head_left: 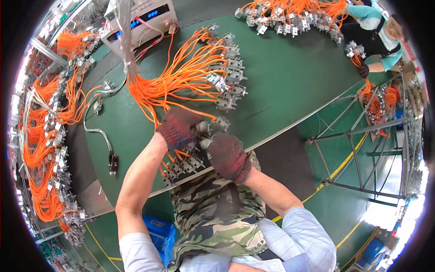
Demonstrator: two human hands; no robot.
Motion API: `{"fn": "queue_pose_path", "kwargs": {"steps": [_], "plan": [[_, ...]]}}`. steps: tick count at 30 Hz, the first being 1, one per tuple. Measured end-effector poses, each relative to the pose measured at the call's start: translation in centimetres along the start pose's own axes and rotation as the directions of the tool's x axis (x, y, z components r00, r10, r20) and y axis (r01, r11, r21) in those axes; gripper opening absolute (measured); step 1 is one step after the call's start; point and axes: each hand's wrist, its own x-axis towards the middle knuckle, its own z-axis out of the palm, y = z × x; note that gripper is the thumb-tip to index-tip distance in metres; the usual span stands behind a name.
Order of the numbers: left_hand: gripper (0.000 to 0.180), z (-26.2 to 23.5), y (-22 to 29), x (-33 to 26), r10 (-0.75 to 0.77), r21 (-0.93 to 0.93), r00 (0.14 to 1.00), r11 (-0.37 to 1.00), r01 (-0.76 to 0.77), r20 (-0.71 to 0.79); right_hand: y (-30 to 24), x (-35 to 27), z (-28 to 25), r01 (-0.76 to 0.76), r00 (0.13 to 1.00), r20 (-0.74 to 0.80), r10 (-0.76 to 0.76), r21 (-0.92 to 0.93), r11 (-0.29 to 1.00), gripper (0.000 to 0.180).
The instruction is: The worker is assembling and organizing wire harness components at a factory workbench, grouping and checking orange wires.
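Both my hands wear dark gloves with red patches and meet over the near edge of the green table. My left hand [179, 127] is closed around a grey metal connector [202, 128] among the orange cables. Just right of it, my right hand [228, 157] is pinched shut, its fingertips against a small grey piece I cannot make out. Another connector [220, 122] on an orange cable lies right beside my fingers. Under my hands, several connectors [183, 168] sit in a row along the table edge. Beyond spreads a large bundle of orange cables [176, 88] ending in metal connectors [232, 72].
A power supply with a blue display [144, 20] stands at the back left. A grey lead with a black plug [113, 163] lies on the left. Orange cables hang on a rack [41, 149]. At far right, a co-worker [374, 34] holds connectors near a metal frame [358, 136].
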Motion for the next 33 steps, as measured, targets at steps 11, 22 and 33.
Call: {"fn": "queue_pose_path", "kwargs": {"steps": [11,22,33], "plan": [[0.026,-2.2,1.3,0.0,0.066,-0.164,0.978,0.981,-0.099,-0.198,0.2,2.3,-2.7,-0.146,0.986,-0.067,0.154,0.117,0.982,0.030],[0.040,-4.7,3.8,-5.4,0.092,0.397,0.988,0.908,-0.133,0.121,0.6,4.1,-3.9,-0.164,0.986,0.010,0.165,0.137,0.977,0.033],[0.040,-5.6,5.8,-2.7,-0.100,0.316,0.933,0.949,-0.016,0.346,1.9,4.8,-4.1,-0.295,0.954,0.095,0.286,0.107,0.949,0.034]]}}
